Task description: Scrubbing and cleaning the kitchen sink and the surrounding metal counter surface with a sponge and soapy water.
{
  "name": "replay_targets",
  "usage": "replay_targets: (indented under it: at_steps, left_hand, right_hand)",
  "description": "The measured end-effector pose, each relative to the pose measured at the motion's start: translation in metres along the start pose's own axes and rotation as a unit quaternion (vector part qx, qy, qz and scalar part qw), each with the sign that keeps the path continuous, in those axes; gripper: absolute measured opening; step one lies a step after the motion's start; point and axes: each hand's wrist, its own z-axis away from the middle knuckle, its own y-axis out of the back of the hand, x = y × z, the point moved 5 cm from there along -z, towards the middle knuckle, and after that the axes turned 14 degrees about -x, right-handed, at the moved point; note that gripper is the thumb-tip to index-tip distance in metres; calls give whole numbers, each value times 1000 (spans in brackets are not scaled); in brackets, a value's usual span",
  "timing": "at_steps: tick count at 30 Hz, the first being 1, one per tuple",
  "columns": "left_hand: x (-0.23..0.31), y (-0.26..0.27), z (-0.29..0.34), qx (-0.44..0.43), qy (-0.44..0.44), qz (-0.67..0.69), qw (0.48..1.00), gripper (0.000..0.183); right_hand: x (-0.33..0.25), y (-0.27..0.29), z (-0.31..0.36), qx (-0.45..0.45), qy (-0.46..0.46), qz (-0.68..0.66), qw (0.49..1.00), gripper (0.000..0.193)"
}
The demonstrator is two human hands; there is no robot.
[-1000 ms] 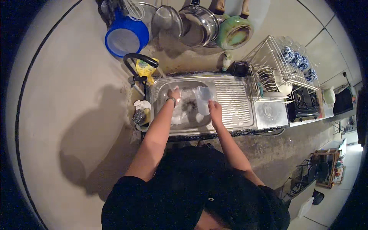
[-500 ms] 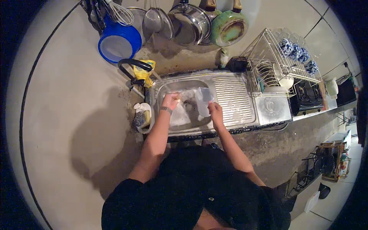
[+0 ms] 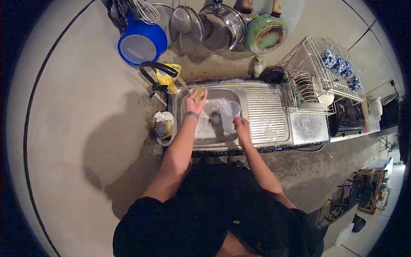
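Note:
My left hand (image 3: 195, 105), a watch on its wrist, is turned palm up near the sink's back left and holds a yellowish sponge (image 3: 199, 94). The black faucet (image 3: 159, 67) arches beside it, with a thin stream of water falling close to the sponge. On the right side of the steel sink (image 3: 201, 141), my right hand (image 3: 242, 126) is closed on the edge of a translucent plastic container (image 3: 230, 112), which is tilted over the basin. White suds cover part of the sink's bottom around the drain.
A caddy (image 3: 165, 138) with a scouring pad stands left of the sink. Behind the faucet sits a yellow pouch (image 3: 169, 73). The ribbed drainboard (image 3: 266, 113) and a wire dish rack (image 3: 310, 92) lie to the right. Pans and a blue strainer (image 3: 143, 45) hang on the wall.
My left hand has lifted away from the basin and turned palm up, bringing the sponge into plain sight. My right hand still holds the container over the sink. The whole view has shifted slightly.

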Motion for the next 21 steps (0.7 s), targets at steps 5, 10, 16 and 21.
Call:
replay_targets:
  at_steps: [5, 10, 16, 21]
  left_hand:
    - [0, 18, -19, 145, 32, -251, 957, 30]
    - [-17, 43, -36, 148, 5, -350, 925, 31]
    - [32, 78, -11, 92, 25, -509, 855, 11]
    - [-14, -9, 29, 88, 60, -268, 957, 11]
  right_hand:
    - [-3, -2, 3, -3, 4, 7, 1000, 34]
    - [4, 14, 11, 25, -4, 22, 999, 34]
    - [23, -3, -1, -7, 1, 44, 999, 32]
    - [29, 12, 4, -7, 5, 41, 999, 32]
